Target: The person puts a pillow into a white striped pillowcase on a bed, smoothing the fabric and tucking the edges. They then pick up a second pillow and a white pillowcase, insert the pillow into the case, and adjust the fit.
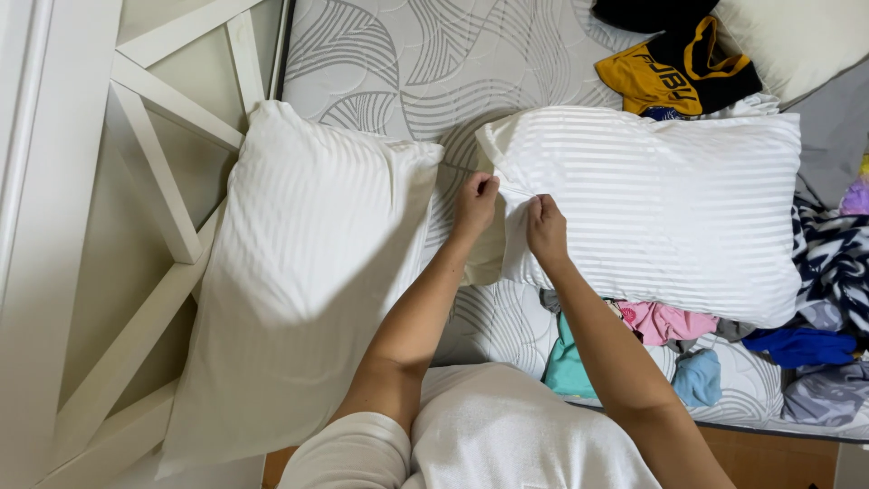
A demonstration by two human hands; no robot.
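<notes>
Both hands — left hand [475,201], right hand [546,226] — apparently pinch pillowcase [661,208].

A second white striped pillow [299,281] lies on the left, hanging partly over the edge of the grey patterned mattress [398,63]. Left of it stands a white crossed frame [154,181]. At the far right a yellow and black garment [674,72] lies beside a cream cushion [797,36]. Near right are a pink cloth [665,319], a teal cloth [566,367], a blue glove [801,344] and navy patterned fabric [833,258].
</notes>
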